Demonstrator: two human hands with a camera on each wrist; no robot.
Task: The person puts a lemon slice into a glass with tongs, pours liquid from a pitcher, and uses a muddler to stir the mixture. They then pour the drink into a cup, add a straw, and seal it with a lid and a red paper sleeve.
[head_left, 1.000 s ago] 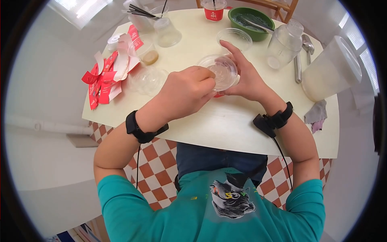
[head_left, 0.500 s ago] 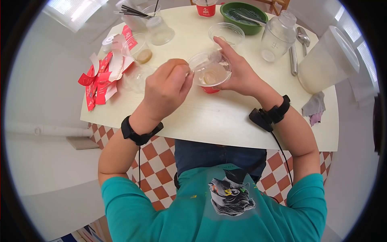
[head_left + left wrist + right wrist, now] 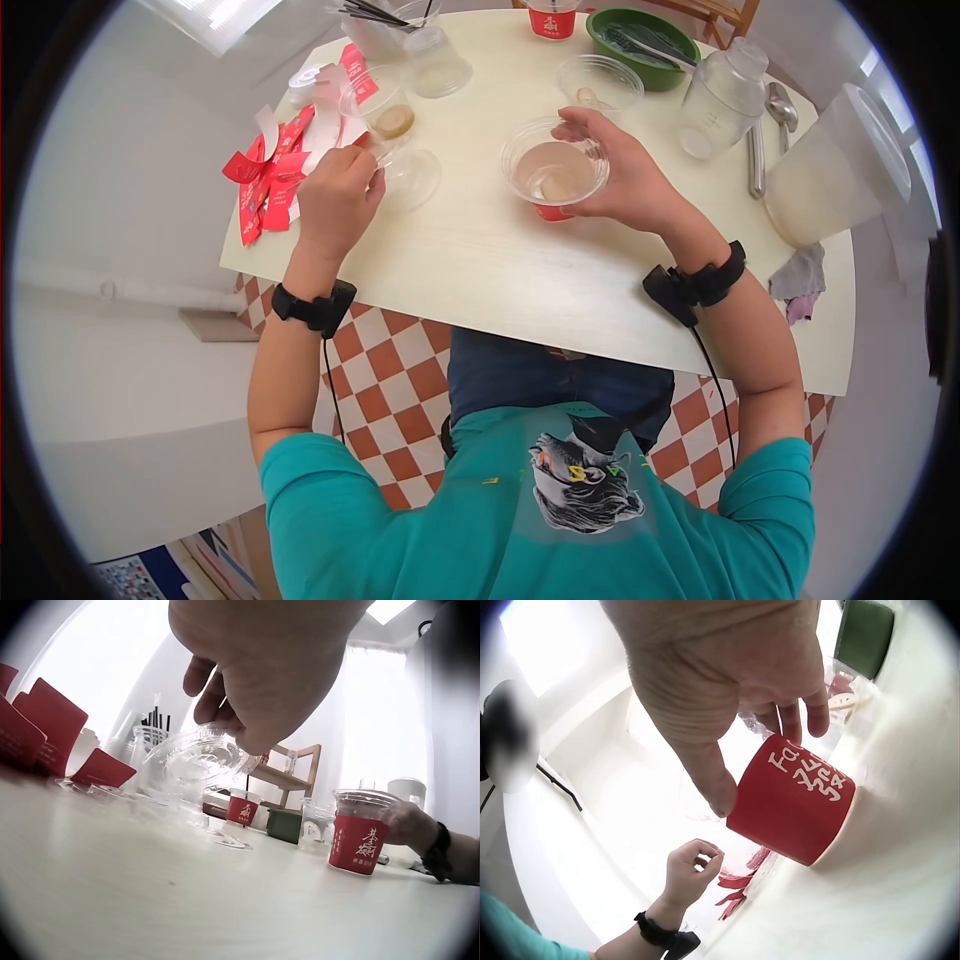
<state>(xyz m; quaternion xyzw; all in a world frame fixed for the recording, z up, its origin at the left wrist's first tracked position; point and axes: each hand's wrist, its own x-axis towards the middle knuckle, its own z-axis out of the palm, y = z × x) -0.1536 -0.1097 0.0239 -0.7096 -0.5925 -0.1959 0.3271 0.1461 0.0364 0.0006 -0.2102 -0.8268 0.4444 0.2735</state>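
My left hand (image 3: 338,200) pinches the edge of a clear plastic lid (image 3: 199,763), held over the left of the table, close above other clear lids (image 3: 415,182) lying there. Toward the middle stands a clear plastic cup in a red sleeve (image 3: 553,212), white lettering on its side. The right hand (image 3: 632,175) grips this cup near the top, thumb on the near side and fingers round the far side. The cup's mouth is uncovered, and its inside looks pale with a small yellowish patch low down.
Red and white torn card (image 3: 270,190) lies at the left, beside a tilted clear cup (image 3: 380,100). Further back are black straws (image 3: 375,14), another red-sleeved cup (image 3: 552,20) and a green bowl (image 3: 660,72). A shaker (image 3: 718,105), tall jug (image 3: 835,180) and grey cloth (image 3: 797,272) are at the right.
The left hand has moved from the cup's mouth far to the left, taking the lid with it. The right hand stays on the cup, whose mouth is now uncovered.
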